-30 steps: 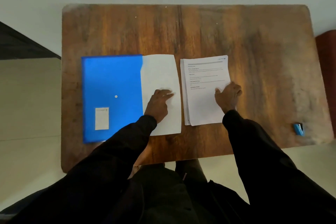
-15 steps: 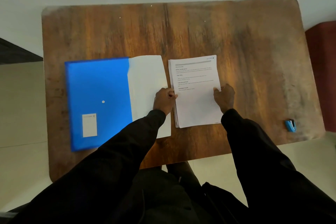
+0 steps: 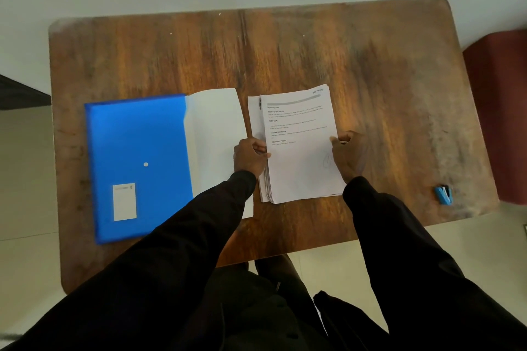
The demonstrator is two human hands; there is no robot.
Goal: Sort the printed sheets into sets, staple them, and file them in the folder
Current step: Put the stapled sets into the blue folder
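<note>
Both hands grip the stack of printed sheets at centre frame. Left hand closes on the stack's left edge, fingers curled over it. Right hand holds the right edge, thumb on the top sheet; its other fingers are hidden. Top sheet carries printed headings and sits slightly askew, so a lower sheet shows along the upper left. Sheet edges at the lower left are fanned, not flush. Stack is over the table; whether it is lifted cannot be told. Folder, blue, lies flat just left of the stack, with a pale leaf along its right side passing under the left wrist. White label sits at the folder's lower left. Stapler, blue, rests well apart near the table's right edge. Dark sleeves fill the lower frame.
</note>
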